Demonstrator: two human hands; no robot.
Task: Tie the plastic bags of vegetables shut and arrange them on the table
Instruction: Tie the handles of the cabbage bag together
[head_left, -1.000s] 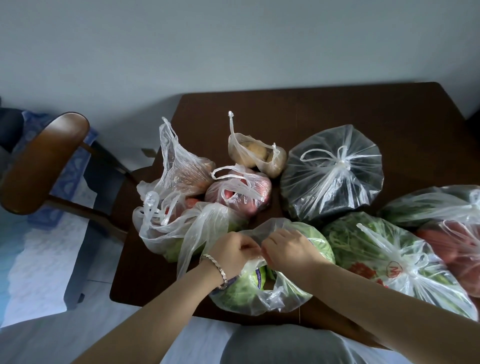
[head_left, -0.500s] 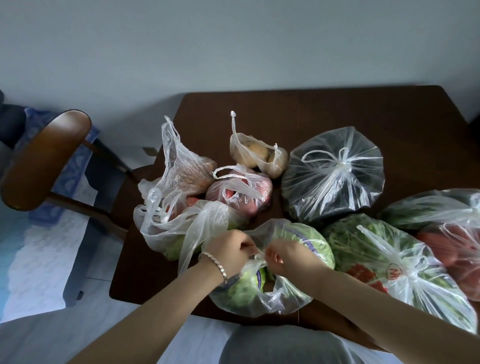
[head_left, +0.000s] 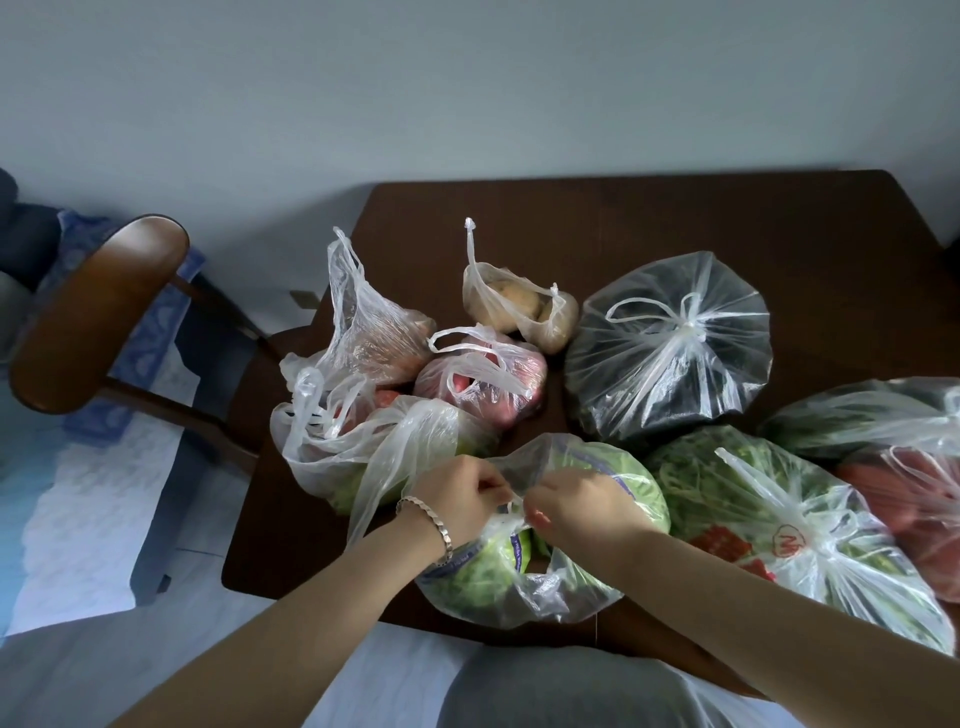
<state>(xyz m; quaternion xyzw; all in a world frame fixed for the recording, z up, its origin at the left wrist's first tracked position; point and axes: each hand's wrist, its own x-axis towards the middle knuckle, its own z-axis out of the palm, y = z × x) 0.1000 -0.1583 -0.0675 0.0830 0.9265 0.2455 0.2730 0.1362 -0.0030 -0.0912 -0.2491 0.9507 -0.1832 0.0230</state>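
Pinched at the handles by left hand (head_left: 457, 499) and right hand (head_left: 576, 506), fingers curled: cabbage bag (head_left: 498, 577), just beneath both. Long axis 8 to 2 o'clock, handles pointing up.

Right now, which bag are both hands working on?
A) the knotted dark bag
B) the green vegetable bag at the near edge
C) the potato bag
B: the left hand and the right hand both pinch the handles of the green vegetable bag.

place: home dining corner | cues: dark wooden table (head_left: 623, 218), wooden chair (head_left: 98, 312), grocery bags (head_left: 670, 338)
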